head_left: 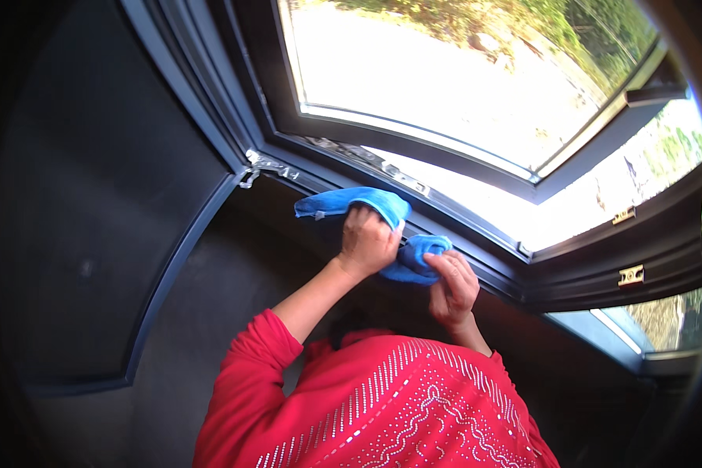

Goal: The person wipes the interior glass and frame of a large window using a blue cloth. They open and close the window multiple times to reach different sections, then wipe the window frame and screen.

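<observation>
My left hand (370, 240) is closed around a blue cloth (380, 202), whose loose end spreads out to the left along the lower window frame (474, 251). To the right and slightly lower, my right hand (455, 286) pinches a bunched blue portion between thumb and fingers. Whether both portions belong to one cloth cannot be told, because my left hand covers the space between them. Both hands are close to the inner edge of the dark frame.
An opened window sash (409, 137) tilts outward beyond the frame. A metal hinge stay (392, 169) lies along the sill track, and a silvery fitting (257, 164) sits at the left corner. Brass-coloured latch plates (630, 275) are on the right jamb. A dark wall panel (105, 222) stands left.
</observation>
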The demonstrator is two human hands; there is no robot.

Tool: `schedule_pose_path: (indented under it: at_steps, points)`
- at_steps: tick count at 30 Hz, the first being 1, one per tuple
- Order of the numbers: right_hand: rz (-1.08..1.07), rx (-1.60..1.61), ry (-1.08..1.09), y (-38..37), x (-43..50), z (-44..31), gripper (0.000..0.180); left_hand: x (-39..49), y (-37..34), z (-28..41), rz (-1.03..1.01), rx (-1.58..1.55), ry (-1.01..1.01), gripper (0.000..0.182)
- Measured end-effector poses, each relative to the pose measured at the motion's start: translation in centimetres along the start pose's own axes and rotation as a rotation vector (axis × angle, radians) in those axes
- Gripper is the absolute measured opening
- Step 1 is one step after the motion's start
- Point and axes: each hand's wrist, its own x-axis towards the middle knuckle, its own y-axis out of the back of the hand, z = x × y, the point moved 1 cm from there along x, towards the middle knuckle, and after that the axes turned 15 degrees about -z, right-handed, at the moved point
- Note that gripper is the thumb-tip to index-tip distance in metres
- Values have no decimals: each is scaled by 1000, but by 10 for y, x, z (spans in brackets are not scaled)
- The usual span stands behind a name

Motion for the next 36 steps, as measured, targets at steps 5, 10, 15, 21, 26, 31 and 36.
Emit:
schedule_pose_path:
  at_steps: [5, 10, 15, 21, 26, 31, 36]
  points:
    - [-30, 52, -96, 22, -31, -17, 38, 15, -28, 53, -169, -192, -352, 21]
    - [136, 31, -270, 51, -67, -32, 28, 29, -47, 93, -467, -360, -626, 19]
    - [206, 41, -317, 67, -93, -41, 29, 13, -44, 109, -331, -570, -651, 20]
    - [232, 1, -399, 75, -107, -40, 27, 34, -68, 133, -353, -341, -623, 17]
    - [215, 21, -457, 74, -110, -39, 27, 39, -72, 140, -381, -149, -633, 18]
    - [172, 30, -451, 74, -108, -36, 26, 25, -52, 105, -367, -158, -464, 28]
    - [98, 71, -423, 65, -90, -35, 26, -3, -10, 35, -144, -56, -165, 27]
